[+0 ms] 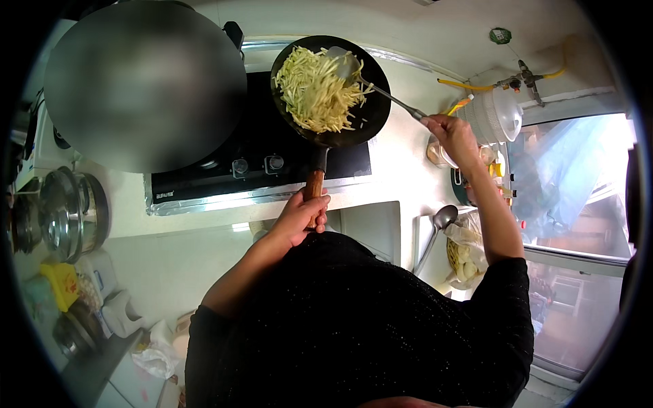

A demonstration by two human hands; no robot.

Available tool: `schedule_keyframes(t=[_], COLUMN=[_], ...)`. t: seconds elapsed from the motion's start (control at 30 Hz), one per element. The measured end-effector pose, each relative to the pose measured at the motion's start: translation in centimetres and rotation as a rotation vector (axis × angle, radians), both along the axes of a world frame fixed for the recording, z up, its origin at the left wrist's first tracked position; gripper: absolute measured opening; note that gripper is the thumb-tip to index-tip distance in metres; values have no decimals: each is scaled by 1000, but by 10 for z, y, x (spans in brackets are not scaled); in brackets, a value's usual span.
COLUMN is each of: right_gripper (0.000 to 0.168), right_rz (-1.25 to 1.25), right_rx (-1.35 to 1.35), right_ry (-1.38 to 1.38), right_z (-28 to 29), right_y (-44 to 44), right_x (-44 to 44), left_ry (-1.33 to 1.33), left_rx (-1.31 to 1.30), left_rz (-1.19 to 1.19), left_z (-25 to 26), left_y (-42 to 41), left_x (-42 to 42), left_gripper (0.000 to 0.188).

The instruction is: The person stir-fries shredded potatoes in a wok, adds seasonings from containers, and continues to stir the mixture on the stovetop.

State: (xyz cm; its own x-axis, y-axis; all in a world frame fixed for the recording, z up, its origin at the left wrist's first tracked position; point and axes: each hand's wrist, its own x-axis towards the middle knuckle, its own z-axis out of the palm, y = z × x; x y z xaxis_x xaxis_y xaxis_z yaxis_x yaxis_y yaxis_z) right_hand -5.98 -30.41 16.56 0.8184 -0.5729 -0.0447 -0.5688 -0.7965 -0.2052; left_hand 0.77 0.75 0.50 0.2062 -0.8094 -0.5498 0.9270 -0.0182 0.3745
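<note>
My left hand (pixel 301 215) grips the wooden handle (pixel 315 186) of a dark wok (pixel 375 115) on the black gas hob (pixel 224 186). Pale green and yellowish shredded vegetable (pixel 311 86) fills the left and middle of the wok; some of it is blurred. In my right hand (pixel 451 135) is the long handle of a metal spatula (pixel 390 97). Its blade lies among the shreds near the wok's far side. Steam or motion blur leaves the exact contact of blade and wok unclear.
A large blurred oval hides the hob's left part. Bottles and jars (pixel 492 168) line the right side by the window (pixel 571 178). A ladle (pixel 445 217) rests near a bagged basket (pixel 461 255). At left stands a glass-lidded pot (pixel 64 214). A yellow gas hose (pixel 461 85) runs along the wall.
</note>
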Motion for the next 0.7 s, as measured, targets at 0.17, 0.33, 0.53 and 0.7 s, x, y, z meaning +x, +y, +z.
schedule_keyframes(t=[0.17, 0.33, 0.53, 0.7], right_gripper=[32, 20, 17, 27], right_rz=[248, 604, 696, 547], right_rx=[-446, -971, -1106, -844], right_ry=[191, 268, 494, 639], right_z=[43, 56, 74, 94], right_y=[27, 32, 62, 60], right_x=[22, 47, 70, 91], left_ry=[-14, -29, -42, -36], left_rx=[-6, -25, -47, -47], left_rz=[-3, -7, 1, -6], left_z=[-1, -2, -5, -7], left_y=[0, 1, 2, 2], left_x=[-1, 0, -1, -1], left_gripper=[31, 31, 31, 32])
